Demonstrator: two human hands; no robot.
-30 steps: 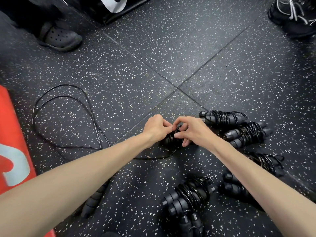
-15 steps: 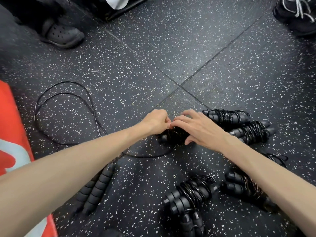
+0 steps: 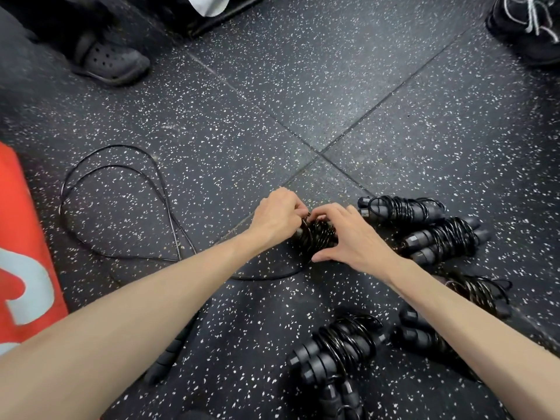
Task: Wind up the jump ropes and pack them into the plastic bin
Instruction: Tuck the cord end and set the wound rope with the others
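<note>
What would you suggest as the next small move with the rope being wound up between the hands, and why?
Probably tuck the cord's end under the wraps. Both the left hand and the right hand grip the nearly wound rope bundle, and only a short tail trails on the floor.

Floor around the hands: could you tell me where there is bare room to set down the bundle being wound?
Free: the floor beyond both hands, up to the clog and laced shoe. Crowded: right and near side, where wound bundles lie; left, the loose rope loop takes the floor beside the orange bag.
</note>
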